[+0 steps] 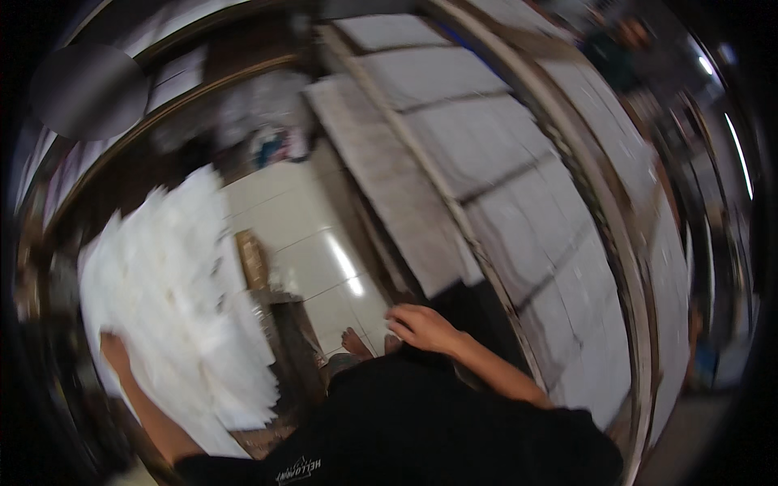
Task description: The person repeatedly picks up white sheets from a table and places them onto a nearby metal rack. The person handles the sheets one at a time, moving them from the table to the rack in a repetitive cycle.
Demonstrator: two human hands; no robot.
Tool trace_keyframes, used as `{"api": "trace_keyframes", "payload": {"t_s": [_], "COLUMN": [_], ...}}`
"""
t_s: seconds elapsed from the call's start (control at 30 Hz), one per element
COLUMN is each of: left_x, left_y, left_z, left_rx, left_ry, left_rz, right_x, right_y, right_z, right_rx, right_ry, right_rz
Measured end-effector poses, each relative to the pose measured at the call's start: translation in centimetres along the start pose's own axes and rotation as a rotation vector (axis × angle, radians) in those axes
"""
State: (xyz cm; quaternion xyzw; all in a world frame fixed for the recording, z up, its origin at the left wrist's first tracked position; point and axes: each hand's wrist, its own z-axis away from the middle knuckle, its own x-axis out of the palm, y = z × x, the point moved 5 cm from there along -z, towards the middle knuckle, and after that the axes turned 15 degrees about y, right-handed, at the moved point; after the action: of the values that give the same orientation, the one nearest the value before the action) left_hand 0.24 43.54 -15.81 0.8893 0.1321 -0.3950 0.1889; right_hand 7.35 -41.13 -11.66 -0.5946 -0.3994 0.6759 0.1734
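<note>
On the left lies a heaped pile of thin white sheets or bags, with ragged, fanned-out edges; blur hides their exact kind. My left hand is against the pile's outer left side, its fingers mostly hidden and smeared. In front of my body, above the floor strip, hovers my right hand. Its fingers are loosely bent and a little apart, with nothing seen in them. The nearest thing to it is a long pale board or sheet-covered ledge on the right.
A long wooden-edged rack with pale, flat rectangular stacks runs along my right. Shiny floor tiles show between the two sides. A brown packet sits beside the white pile. Shelving stands ahead left; a person is far right.
</note>
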Motion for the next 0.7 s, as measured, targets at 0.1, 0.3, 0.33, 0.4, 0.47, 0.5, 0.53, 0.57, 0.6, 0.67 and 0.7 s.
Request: {"api": "trace_keyframes", "payload": {"t_s": [0.1,0.3,0.33,0.4,0.47,0.5,0.53,0.57,0.6,0.67,0.7], "left_x": [-3.4,-12.0,-11.7,-12.5,-12.2,-11.8,-12.1,-12.2,-13.2,-13.3,-13.3], "left_y": [13.6,36.5,39.1,47.4,54.4,56.7,59.9,62.5,65.5,68.8,69.7], "left_z": [-2.1,-0.7,1.0,4.5,8.1,9.9,11.5,13.4,14.7,17.9,19.4], "left_rx": [-0.195,0.073,0.132,0.256,0.36,0.392,0.452,0.512,0.607,0.7,0.748], "left_ry": [0.132,0.343,0.324,0.296,0.18,0.135,0.12,0.072,0.039,-0.063,-0.098], "left_rz": [-0.209,0.199,0.313,0.494,0.777,0.798,0.86,0.892,0.918,1.043,1.057], "right_x": [-0.4,-2.3,-2.7,-2.9,-3.2,-3.5,-3.5,-3.7,-4.5,-6.4,-7.2], "right_y": [-0.2,-2.3,-2.9,-4.1,-4.6,-4.6,-4.3,-4.1,-4.0,-3.3,-2.9], "right_z": [0.1,-0.4,-0.6,-0.8,-1.1,-1.4,-1.5,-1.3,-1.2,-0.3,0.1], "right_rx": [0.083,0.063,0.072,0.122,0.193,0.192,0.198,0.204,0.186,0.23,0.248], "right_ry": [0.009,0.142,0.147,0.147,0.157,0.197,0.239,0.277,0.327,0.436,0.483], "right_rz": [0.004,-0.305,-0.36,-0.501,-0.67,-0.768,-0.867,-0.971,-1.011,-0.975,-0.953]}}
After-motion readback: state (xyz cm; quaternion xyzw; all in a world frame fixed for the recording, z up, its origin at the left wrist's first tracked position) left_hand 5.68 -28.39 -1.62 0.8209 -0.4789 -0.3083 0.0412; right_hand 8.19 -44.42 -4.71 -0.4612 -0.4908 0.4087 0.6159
